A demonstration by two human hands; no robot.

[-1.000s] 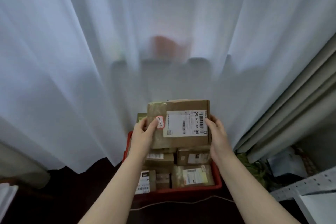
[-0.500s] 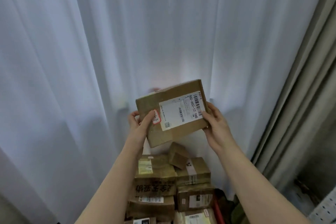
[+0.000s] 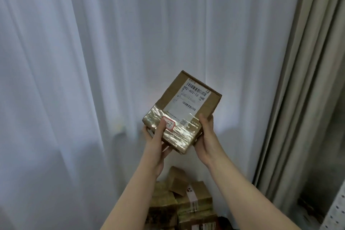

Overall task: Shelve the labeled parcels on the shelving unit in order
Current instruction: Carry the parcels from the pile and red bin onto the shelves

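While both hands are raised in the middle of the frame, the person holds a single brown cardboard parcel (image 3: 182, 112) up in front of a white curtain (image 3: 93, 61). The left hand (image 3: 155, 141) is clamped on the parcel's lower left corner, its thumb lying across a small red-bordered sticker (image 3: 169, 124) so that only part of the handwritten mark shows. The right hand (image 3: 204, 136) grips the lower right edge, fingers wrapped under the taped end. A white shipping label (image 3: 193, 99) with barcodes covers most of the tilted upper face.

At the bottom centre of the frame, a pile of other parcels (image 3: 184, 203) lies stacked below the arms, well apart from the held one. Beige drapes (image 3: 298, 80) hang along the right side, and a pale perforated upright (image 3: 337, 213) shows at the lower right corner; whether it belongs to the shelving unit cannot be told.

Judging by the pose, the step in hand is reading the sticker to learn where this parcel belongs in the order. The next move calls for sliding the thumb off the mark, then turning toward the shelves, which lie outside this view, and keeping both hands firm on the parcel while carrying it.
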